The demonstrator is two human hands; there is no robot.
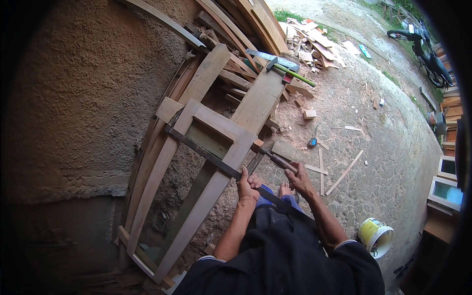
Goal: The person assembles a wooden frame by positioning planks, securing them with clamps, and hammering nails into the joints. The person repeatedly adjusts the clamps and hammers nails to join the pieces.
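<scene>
Left of our right grip (298,178), curled round the handle (283,162), the clamp (205,153) spans the frame (194,219); our left grip (249,184) seemingly wraps the bar (223,166): heavy, stiff, we judge, best held there.

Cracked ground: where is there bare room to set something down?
Bare between the slanting wood strip and white bucket; mostly bare from that strip to the motorcycle. Crowded: the scrap pile, the plank under the hammer, and the wooden frame under the clamp.
</scene>
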